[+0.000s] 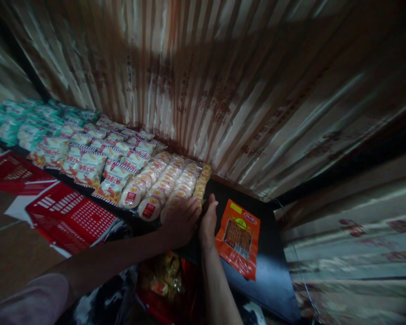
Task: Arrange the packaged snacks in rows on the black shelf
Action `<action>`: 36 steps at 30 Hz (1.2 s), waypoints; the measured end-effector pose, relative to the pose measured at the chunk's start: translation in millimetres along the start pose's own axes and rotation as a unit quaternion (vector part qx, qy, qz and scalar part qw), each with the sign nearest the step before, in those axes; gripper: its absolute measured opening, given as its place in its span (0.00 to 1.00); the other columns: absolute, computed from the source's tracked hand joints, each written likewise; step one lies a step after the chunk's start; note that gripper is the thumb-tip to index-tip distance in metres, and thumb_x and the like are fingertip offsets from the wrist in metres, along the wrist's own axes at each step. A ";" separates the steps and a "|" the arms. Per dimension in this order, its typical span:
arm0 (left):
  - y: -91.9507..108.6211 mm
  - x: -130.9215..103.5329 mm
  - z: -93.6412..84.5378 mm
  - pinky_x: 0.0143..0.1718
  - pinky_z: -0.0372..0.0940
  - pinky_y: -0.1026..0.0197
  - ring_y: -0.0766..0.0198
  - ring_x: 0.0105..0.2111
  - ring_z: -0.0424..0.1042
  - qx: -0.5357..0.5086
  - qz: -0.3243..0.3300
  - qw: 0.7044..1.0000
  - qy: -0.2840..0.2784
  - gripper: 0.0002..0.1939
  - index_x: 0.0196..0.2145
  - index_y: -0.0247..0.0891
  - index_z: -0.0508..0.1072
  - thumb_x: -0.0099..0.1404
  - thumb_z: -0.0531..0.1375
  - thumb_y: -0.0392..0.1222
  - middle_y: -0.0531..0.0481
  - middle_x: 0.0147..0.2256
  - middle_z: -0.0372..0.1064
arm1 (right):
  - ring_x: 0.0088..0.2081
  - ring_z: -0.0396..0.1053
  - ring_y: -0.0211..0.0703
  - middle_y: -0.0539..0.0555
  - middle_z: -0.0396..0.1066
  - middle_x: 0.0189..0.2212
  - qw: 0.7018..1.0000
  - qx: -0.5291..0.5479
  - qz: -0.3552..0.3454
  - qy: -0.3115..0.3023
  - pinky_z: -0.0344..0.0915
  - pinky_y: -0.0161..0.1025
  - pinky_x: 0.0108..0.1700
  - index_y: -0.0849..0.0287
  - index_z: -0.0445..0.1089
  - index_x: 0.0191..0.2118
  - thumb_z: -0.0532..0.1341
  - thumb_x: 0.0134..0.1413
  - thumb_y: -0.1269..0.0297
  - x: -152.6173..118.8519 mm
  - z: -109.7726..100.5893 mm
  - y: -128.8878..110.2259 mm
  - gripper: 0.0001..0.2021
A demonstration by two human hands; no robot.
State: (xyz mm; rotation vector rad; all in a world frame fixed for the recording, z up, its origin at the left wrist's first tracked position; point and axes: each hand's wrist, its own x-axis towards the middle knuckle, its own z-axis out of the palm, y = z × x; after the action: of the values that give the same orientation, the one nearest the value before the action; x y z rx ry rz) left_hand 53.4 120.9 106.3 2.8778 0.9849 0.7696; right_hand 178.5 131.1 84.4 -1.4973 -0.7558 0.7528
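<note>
Several small yellow packets (pixel 203 178) stand in a narrow row at the right end of the goods on the black shelf (pixel 270 280). My left hand (pixel 182 221) lies over the front of this row and the neighbouring round white packs (pixel 151 208), its fingers stretched forward. Close beside it, my right hand (pixel 208 221) is held on edge at the right side of the yellow row, fingers extended. Both hands hide the front of that row, and I cannot tell how firmly they touch it. Right of my right hand, an orange snack bag (pixel 239 239) lies flat.
White-and-blue snack bags (pixel 88 166) and green bags (pixel 30 126) fill the shelf leftward. Red baskets (pixel 71 219) stand at the front left; another below holds yellow packets (pixel 167 280). A printed plastic curtain (pixel 203 81) hangs behind. A thin wire (pixel 301 266) hangs at right.
</note>
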 end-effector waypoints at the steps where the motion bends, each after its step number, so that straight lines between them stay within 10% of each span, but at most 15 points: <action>1: 0.1 4.0 -0.9 0.62 0.41 0.47 0.54 0.64 0.39 0.001 0.002 1.000 -0.002 0.24 0.57 0.30 0.56 0.65 0.49 0.40 0.38 0.61 0.49 | 0.64 0.42 0.41 0.56 0.46 0.63 1.000 0.000 0.002 -0.002 0.38 0.42 0.64 0.63 0.50 0.62 0.38 0.55 0.39 5.0 -1.5 -0.2 0.38; 25: -16.6 17.5 6.6 0.62 0.41 0.48 0.52 0.62 0.44 0.029 0.012 0.999 -0.032 0.21 0.56 0.32 0.57 0.66 0.48 0.38 0.40 0.60 0.51 | 0.58 0.56 0.42 0.55 0.61 0.57 0.996 0.056 0.012 -0.064 0.52 0.41 0.58 0.58 0.52 0.61 0.39 0.54 0.38 32.4 16.5 -8.2 0.37; 36: -12.1 23.2 -3.1 0.62 0.39 0.48 0.54 0.63 0.43 0.026 -0.006 0.999 -0.018 0.23 0.58 0.33 0.55 0.66 0.48 0.42 0.41 0.60 0.52 | 0.63 0.47 0.44 0.54 0.45 0.64 0.997 0.059 0.024 -0.038 0.43 0.44 0.62 0.59 0.48 0.63 0.39 0.53 0.37 63.8 3.8 4.5 0.39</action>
State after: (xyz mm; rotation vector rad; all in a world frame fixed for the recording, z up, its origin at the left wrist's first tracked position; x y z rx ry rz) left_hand 60.9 143.5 117.6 2.9153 1.0311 0.6984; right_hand 212.2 185.3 78.1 -1.3896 -0.7223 0.8797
